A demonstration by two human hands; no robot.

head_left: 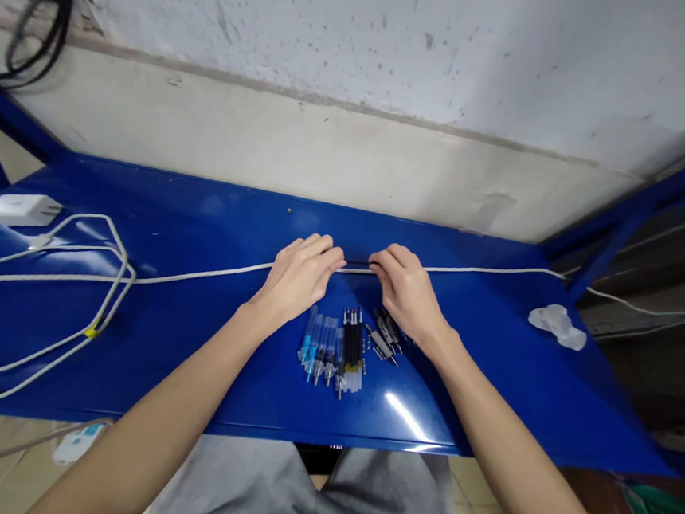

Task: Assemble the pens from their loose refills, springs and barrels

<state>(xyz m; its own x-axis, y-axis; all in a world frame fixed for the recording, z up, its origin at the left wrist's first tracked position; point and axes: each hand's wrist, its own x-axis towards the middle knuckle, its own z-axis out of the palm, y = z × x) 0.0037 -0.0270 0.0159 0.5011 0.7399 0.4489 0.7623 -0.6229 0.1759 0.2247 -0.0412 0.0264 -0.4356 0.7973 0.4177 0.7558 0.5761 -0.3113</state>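
My left hand (305, 276) and my right hand (404, 288) face each other over the middle of the blue shelf, fingers pinched together. A white cable (215, 272) passes beneath both hands. Between the fingertips a thin dark line runs just behind the cable; whether it is a held thing or a shadow I cannot tell. Nearer me lie several clear pen barrels (323, 347), some with blue parts. Beside them are dark pen refills (352, 346) in a row. Grey and black pen grip sections (381, 344) lie partly behind my right hand.
On the left, a white charger (23, 210) sits near loops of white cable (111, 309). A crumpled translucent plastic piece (558, 325) lies at the right. The wall (328, 152) bounds the blue shelf (188, 379) at the back; blue frame bars (613, 241) rise at its sides.
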